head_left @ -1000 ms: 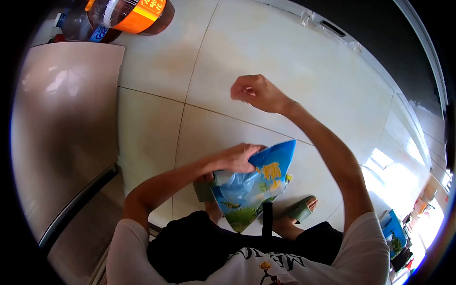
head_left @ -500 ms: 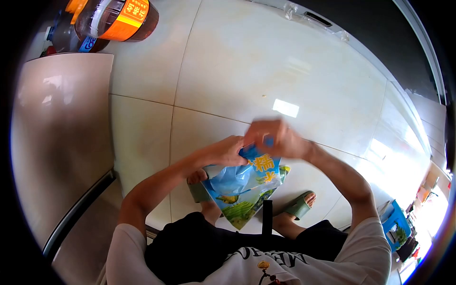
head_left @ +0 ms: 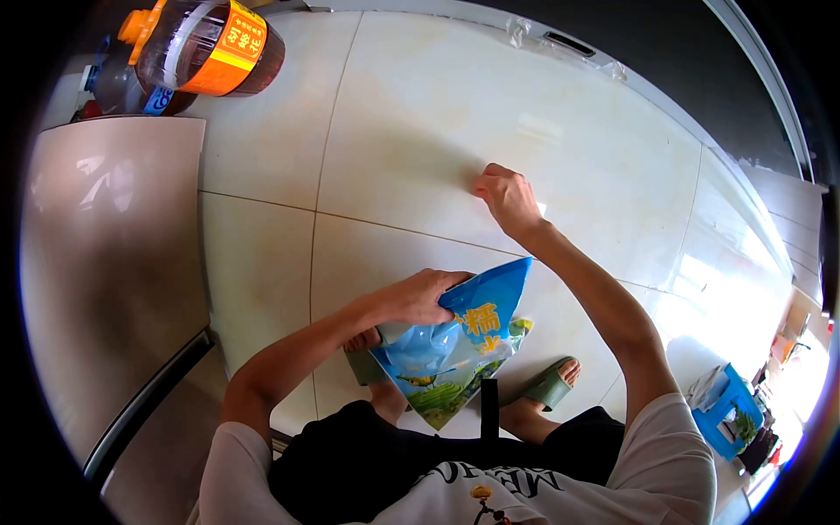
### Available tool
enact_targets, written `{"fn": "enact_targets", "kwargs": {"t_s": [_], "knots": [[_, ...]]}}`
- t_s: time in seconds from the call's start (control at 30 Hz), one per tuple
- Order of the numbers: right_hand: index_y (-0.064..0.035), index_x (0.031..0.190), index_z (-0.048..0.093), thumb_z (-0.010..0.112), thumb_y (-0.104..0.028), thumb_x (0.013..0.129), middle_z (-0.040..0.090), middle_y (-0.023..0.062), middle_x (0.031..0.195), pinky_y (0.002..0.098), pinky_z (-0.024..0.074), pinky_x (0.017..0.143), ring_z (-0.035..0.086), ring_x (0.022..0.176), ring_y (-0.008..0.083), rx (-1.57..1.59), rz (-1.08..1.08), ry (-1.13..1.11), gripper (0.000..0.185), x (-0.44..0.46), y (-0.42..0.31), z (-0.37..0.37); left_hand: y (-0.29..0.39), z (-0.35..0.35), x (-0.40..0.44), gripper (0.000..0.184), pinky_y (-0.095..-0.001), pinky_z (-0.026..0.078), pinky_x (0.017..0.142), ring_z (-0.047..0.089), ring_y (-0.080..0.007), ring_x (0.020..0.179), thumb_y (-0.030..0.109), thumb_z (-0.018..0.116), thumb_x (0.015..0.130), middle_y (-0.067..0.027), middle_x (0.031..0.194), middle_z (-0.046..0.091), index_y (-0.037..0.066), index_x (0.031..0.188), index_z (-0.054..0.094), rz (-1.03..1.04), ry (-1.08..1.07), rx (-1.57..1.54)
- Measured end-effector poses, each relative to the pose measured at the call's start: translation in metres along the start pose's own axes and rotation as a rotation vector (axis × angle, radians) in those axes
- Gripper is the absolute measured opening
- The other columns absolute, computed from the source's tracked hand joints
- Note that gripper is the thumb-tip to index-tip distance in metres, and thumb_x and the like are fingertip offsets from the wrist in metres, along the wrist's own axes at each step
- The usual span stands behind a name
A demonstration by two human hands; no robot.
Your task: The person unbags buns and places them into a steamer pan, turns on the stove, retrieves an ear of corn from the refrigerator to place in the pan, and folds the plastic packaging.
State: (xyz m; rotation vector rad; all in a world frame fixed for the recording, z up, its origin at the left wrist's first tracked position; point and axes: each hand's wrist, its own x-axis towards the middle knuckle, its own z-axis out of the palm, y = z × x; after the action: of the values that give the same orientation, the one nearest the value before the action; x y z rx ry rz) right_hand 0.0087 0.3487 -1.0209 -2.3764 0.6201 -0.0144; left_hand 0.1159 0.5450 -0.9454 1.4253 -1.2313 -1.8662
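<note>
My left hand (head_left: 426,296) is closed on the upper left edge of a blue and green printed plastic rice bag (head_left: 483,319). The bag hangs tilted in front of my legs, with yellow characters and a green field picture on it. Farther forward, my right hand (head_left: 509,194) is low over the floor tiles, apart from the bag. Its fingers are bent together in a pinch at the floor, and whatever may be between them is hidden.
White floor tiles (head_left: 420,114) spread ahead. A large oil bottle with an orange label (head_left: 232,48) and a dark bottle (head_left: 118,87) stand at the upper left, behind a glossy cabinet panel (head_left: 122,201). Green slippers (head_left: 551,385) are on my feet. A blue basket (head_left: 731,411) is at the right.
My right hand has left the bag's top edge and moved forward and down to the floor. My left hand keeps its hold, and the bag's top corner now shows.
</note>
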Motion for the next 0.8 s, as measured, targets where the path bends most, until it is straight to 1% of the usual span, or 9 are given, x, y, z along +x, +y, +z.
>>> {"fn": "enact_targets", "kwargs": {"t_s": [0.17,0.3,0.37,0.47,0.5,0.6,0.67,0.7,0.8], "knots": [[-0.0015,0.083,0.064,0.056,0.006,0.079,0.058,0.0151,0.085,0.0429,0.0519,0.069,0.061,0.079,0.0350,0.006,-0.058,0.005,0.011,0.001,0.000,0.002,-0.004,0.001,0.000,0.062,-0.0350,0.052,0.085,0.067,-0.0266,0.094,0.000,0.068,0.071,-0.0180,0.107,0.068,0.002,0.130,0.052,0.029,0.002,-0.011],[-0.0011,0.084,0.064,0.060,0.003,0.080,0.061,0.0131,0.085,0.0413,0.0520,0.068,0.062,0.076,0.0324,-0.044,-0.137,0.038,0.008,0.003,-0.006,0.000,0.002,-0.001,-0.002,0.063,-0.0353,0.052,0.086,0.067,-0.0267,0.095,-0.001,0.067,0.070,-0.0182,0.108,0.068,0.003,0.131,0.051,0.002,-0.005,-0.027],[0.0000,0.086,0.066,0.064,0.001,0.082,0.064,0.0111,0.085,0.0377,0.0523,0.067,0.064,0.076,0.0276,0.014,-0.061,-0.037,0.004,0.002,-0.010,-0.002,0.001,-0.004,-0.006,0.064,-0.0352,0.051,0.086,0.067,-0.0270,0.095,0.000,0.067,0.069,-0.0180,0.107,0.068,0.003,0.131,0.051,-0.004,0.016,-0.023],[-0.0006,0.086,0.067,0.067,0.001,0.082,0.065,0.0077,0.086,0.0325,0.0524,0.069,0.064,0.078,0.0190,0.594,0.008,-0.290,0.004,-0.007,-0.053,-0.043,-0.008,-0.001,-0.004,0.060,-0.0364,0.051,0.085,0.066,-0.0297,0.093,0.002,0.068,0.069,-0.0185,0.105,0.068,0.003,0.127,0.053,0.032,0.049,-0.013],[-0.0029,0.085,0.068,0.070,-0.004,0.083,0.067,0.0060,0.083,0.0284,0.0523,0.065,0.063,0.074,0.0152,0.651,-0.098,-0.346,0.003,-0.012,-0.066,-0.057,-0.007,-0.004,-0.002,0.055,-0.0378,0.051,0.084,0.066,-0.0321,0.093,0.003,0.068,0.070,-0.0191,0.104,0.068,0.002,0.123,0.056,0.043,0.051,-0.014],[-0.0048,0.083,0.069,0.073,-0.004,0.078,0.066,0.0058,0.082,0.0306,0.0522,0.064,0.064,0.073,0.0182,0.820,-0.302,-0.650,0.006,-0.029,-0.096,-0.081,-0.019,0.001,-0.002,0.048,-0.0395,0.052,0.080,0.066,-0.0349,0.091,0.006,0.068,0.070,-0.0189,0.101,0.069,0.001,0.116,0.059,0.144,0.063,0.046],[-0.0071,0.082,0.069,0.073,-0.007,0.077,0.067,0.0067,0.082,0.0336,0.0527,0.064,0.065,0.074,0.0221,0.634,-0.452,-0.660,0.006,-0.045,-0.107,-0.084,-0.005,-0.009,-0.003,0.049,-0.0394,0.052,0.080,0.066,-0.0351,0.090,0.007,0.069,0.070,-0.0186,0.102,0.069,0.001,0.117,0.059,0.088,-0.051,0.006],[-0.0077,0.081,0.069,0.072,-0.007,0.074,0.067,0.0073,0.082,0.0355,0.0530,0.065,0.065,0.074,0.0261,0.554,-0.565,-0.583,0.007,-0.054,-0.107,-0.075,-0.003,-0.008,-0.001,0.049,-0.0395,0.052,0.080,0.066,-0.0352,0.090,0.007,0.069,0.070,-0.0187,0.102,0.069,0.001,0.117,0.058,0.095,-0.007,0.009],[-0.0077,0.081,0.070,0.071,-0.004,0.073,0.067,0.0045,0.087,0.0323,0.0523,0.073,0.065,0.086,0.0202,0.033,-0.683,-0.728,0.009,-0.071,-0.120,-0.066,-0.001,-0.004,0.003,0.050,-0.0399,0.052,0.079,0.066,-0.0355,0.089,0.008,0.070,0.070,-0.0192,0.102,0.068,0.001,0.118,0.058,0.099,0.073,0.022]]}}
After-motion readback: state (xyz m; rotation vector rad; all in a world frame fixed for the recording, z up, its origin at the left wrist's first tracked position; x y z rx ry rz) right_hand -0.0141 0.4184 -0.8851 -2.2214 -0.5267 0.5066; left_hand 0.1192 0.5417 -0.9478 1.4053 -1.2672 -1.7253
